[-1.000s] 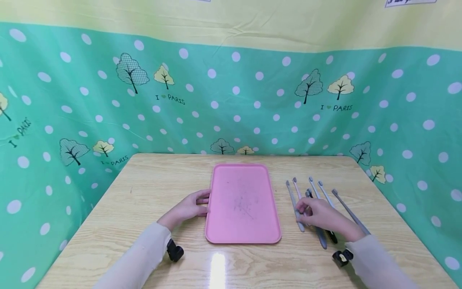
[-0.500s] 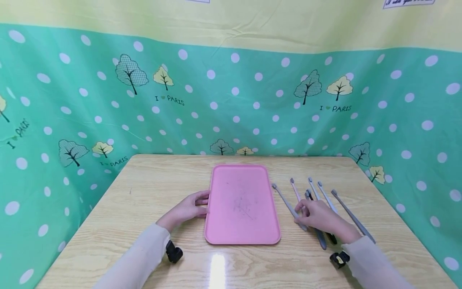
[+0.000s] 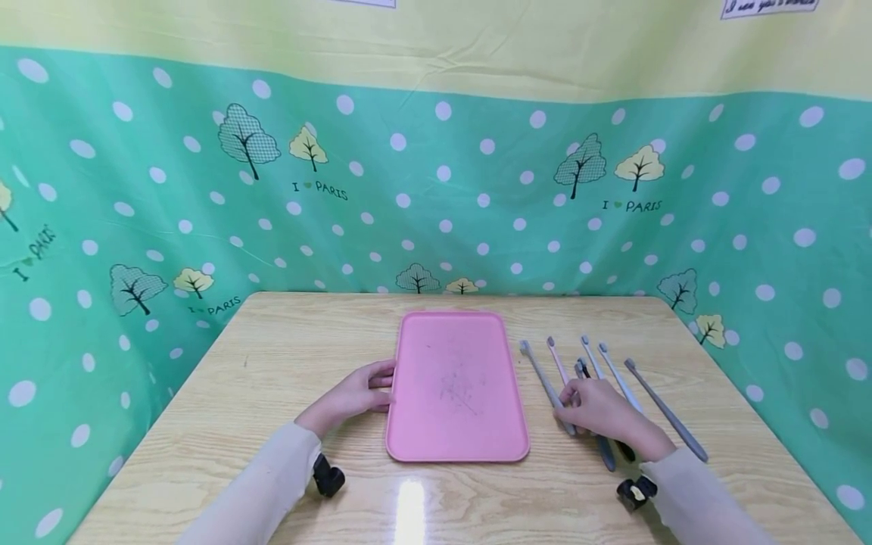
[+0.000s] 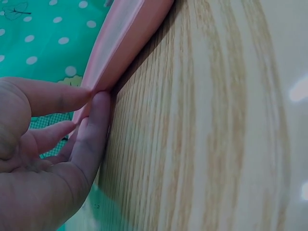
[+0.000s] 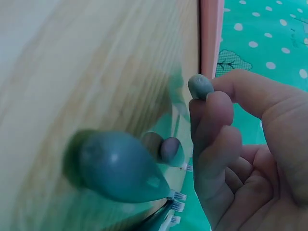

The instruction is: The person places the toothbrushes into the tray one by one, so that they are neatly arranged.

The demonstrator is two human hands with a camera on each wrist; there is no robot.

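A grey toothbrush (image 3: pixel 541 378) is pinched near its handle end by the right hand (image 3: pixel 599 409), its head pointing away beside the tray. In the right wrist view the rounded handle end (image 5: pixel 199 87) shows between thumb and fingertip. Several other toothbrushes lie around and under that hand: a pink one (image 3: pixel 557 359), two pale ones, a black one, one with a thick blue-grey handle (image 3: pixel 605 453), and a grey one (image 3: pixel 668 409) farthest right. With thumb and fingertips spread along its left rim, the left hand (image 3: pixel 357 390) touches the pink tray (image 3: pixel 455 446).
The tray lies in the middle of the wooden table (image 3: pixel 293 325), with only dark marks on its floor. A green dotted curtain (image 3: pixel 443 197) hangs behind the table and along both sides. Black wrist cameras (image 3: pixel 329 475) sit on both sleeves.
The right hand has taken the grey toothbrush; its head swung left toward the tray, then slightly back right. The left hand and tray have stayed put.
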